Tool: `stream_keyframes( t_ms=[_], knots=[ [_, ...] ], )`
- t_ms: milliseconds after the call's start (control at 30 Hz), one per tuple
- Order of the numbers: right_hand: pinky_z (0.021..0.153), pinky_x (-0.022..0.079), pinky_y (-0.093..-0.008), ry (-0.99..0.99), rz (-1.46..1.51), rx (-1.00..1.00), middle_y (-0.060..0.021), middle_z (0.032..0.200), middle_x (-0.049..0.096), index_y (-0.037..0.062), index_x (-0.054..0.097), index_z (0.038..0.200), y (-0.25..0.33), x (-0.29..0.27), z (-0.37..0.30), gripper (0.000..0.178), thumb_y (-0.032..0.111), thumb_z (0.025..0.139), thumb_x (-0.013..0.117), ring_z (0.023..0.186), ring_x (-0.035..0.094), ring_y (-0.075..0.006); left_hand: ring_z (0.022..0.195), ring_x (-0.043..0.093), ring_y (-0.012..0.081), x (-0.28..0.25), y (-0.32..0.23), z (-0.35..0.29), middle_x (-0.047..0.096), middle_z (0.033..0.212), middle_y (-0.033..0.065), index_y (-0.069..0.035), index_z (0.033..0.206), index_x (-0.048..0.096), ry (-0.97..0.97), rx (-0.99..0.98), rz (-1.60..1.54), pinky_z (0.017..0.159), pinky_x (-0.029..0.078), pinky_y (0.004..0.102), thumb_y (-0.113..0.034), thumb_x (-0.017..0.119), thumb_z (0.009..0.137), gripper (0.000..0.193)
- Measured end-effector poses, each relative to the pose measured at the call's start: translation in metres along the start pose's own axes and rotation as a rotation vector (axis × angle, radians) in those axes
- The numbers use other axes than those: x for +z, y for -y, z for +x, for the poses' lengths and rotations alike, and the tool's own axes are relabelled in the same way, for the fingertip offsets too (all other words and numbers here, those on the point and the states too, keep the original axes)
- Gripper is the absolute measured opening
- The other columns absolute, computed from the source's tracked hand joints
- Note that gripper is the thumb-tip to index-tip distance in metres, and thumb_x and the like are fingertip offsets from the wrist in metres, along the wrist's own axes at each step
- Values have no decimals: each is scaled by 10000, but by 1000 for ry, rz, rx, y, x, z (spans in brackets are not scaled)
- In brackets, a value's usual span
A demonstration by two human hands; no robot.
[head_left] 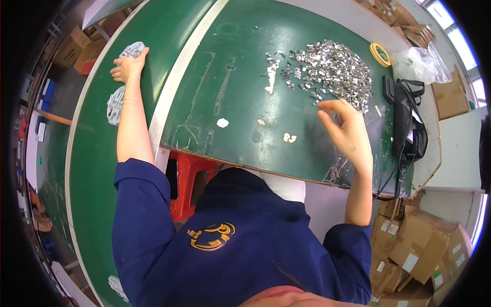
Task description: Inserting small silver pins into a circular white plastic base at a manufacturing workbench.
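On the green belt at the left, my left hand (132,67) is stretched out with its fingers spread. It lies against the near side of a grey, see-through moulded plastic part (133,49); whether it grips the part I cannot tell for sure. A similar grey plastic part (115,106) sits closer, partly hidden by my forearm. Over the right side of the green table, my right hand (350,130) has thumb and forefinger curved apart with nothing visible between them. Just beyond it spreads a pile of small shiny metal clips (335,69), some scattered to its left.
A white rail (176,77) divides belt and table. A yellow tape roll (379,55), a clear plastic bag (422,64) and a black bag (410,120) line the right edge. Another grey part (117,286) is near left. Cardboard boxes (422,245) and a red stool (186,179) stand below.
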State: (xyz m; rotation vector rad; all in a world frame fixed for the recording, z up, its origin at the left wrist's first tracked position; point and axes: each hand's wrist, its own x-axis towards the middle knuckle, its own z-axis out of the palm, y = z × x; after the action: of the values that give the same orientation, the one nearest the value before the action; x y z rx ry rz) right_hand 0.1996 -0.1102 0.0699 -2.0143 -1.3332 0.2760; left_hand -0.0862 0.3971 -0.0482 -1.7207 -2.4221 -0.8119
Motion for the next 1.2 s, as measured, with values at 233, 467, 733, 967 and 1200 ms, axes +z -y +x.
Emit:
stream_keyframes(
  t_ms=[233,467,733,967,1200],
  knots=[
    [744,502,-382,13,-255,-60,-156,952,620,44,657,1129,-48,24,47,246,109,894,632,829,633,-291,1319,376,494,-37,-51,-30,401,1409,371,141,1429,331,126,74,-374,1112,272,576,-792,725,603,1307],
    [762,504,-352,42,-135,-149,-134,942,622,47,665,1114,-29,36,53,227,92,893,641,824,636,-265,1204,561,296,-180,-109,-142,582,1309,214,-31,1407,482,191,445,-854,1006,448,386,-468,797,723,871],
    [816,515,-420,156,-113,-98,-162,975,631,21,696,973,-26,37,46,146,92,853,652,910,654,-333,1259,468,321,-230,-31,-260,437,1448,175,-19,1421,456,861,1247,-780,1080,382,411,-297,909,596,981],
    [522,375,-250,16,36,-61,-8,710,629,6,701,918,-3,27,35,75,38,853,684,565,484,-70,1315,398,376,-189,-13,-307,411,1481,168,-40,1422,458,1209,1447,-895,1132,306,460,-221,887,613,934],
    [503,354,-231,56,271,127,-20,754,685,4,708,915,31,8,-14,97,33,823,710,573,452,-40,1319,398,382,-196,-7,-321,399,1501,168,-45,1408,477,1196,1345,-910,1124,316,465,-181,850,655,851]
  ],
)
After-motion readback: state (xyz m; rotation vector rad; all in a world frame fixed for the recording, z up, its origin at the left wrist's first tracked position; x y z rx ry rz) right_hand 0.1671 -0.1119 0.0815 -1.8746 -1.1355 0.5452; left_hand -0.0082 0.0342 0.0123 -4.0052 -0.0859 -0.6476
